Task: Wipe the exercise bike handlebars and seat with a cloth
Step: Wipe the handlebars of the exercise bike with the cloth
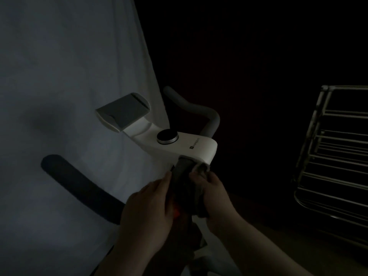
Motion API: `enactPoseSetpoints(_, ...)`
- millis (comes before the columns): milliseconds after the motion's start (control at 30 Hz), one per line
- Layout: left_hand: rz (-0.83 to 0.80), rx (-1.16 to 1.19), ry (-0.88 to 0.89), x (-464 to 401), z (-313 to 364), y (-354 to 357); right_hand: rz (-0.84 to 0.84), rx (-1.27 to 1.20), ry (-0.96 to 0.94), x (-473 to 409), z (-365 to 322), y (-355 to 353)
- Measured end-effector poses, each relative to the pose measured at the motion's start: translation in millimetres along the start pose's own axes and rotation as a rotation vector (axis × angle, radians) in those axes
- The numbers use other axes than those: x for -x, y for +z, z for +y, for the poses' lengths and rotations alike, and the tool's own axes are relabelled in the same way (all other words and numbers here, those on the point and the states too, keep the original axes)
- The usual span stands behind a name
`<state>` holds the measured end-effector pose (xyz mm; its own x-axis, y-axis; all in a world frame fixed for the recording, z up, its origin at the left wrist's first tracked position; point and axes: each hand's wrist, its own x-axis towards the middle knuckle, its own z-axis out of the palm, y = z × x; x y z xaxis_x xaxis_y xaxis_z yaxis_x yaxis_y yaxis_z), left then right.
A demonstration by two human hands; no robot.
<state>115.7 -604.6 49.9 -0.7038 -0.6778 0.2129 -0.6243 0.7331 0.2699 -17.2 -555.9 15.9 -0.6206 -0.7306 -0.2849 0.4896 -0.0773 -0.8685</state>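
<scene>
The room is dim. A white exercise bike console [191, 145] with a round black knob [167, 137] and a grey tablet holder [124, 112] stands in the middle. One grey handlebar [201, 110] curves up behind it; a dark handlebar [79, 188] runs down to the left. A dark grey cloth [189, 182] is pressed against the stem just below the console's near end. My left hand [148, 214] and my right hand [216, 198] both grip the cloth, one on each side. The seat is out of view.
A pale sheet or curtain [69, 66] hangs behind the bike on the left. A metal wire rack [334, 156] stands at the right edge. The area behind and to the right is very dark.
</scene>
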Motion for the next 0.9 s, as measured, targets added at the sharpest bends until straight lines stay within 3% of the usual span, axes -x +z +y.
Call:
enactPoseSetpoints(100,0.092,-0.049,-0.010,13,-18,-5,0.156,0.564,-0.492,4,-1,-5)
enactPoseSetpoints(167,0.153,-0.057,-0.039,20,-25,-1,0.222,0.752,-0.664,-3,-2,-2)
enactPoseSetpoints(233,0.197,-0.055,-0.063,24,-29,5,0.215,0.858,-0.802,-1,4,8)
enactPoseSetpoints(333,0.230,-0.067,-0.057,25,-31,9,0.072,1.054,-0.958,3,7,14)
enactPoseSetpoints(400,0.232,-0.082,-0.064,24,-32,10,0.052,1.145,-0.950,-6,-7,8)
enactPoseSetpoints(500,0.234,-0.097,-0.055,25,-33,13,0.163,1.084,-0.950,-4,-13,15)
enactPoseSetpoints(633,0.263,-0.067,-0.021,24,-36,14,-0.148,1.171,-1.072,9,-2,30)
enactPoseSetpoints(767,0.252,-0.080,-0.015,26,-38,15,0.089,1.170,-0.893,-8,-15,23)
enactPoseSetpoints(867,0.248,-0.061,-0.011,28,-41,16,-0.040,1.208,-0.824,4,-8,24)
enactPoseSetpoints(900,0.245,-0.055,-0.011,27,-42,16,-0.123,1.086,-0.724,7,-13,19)
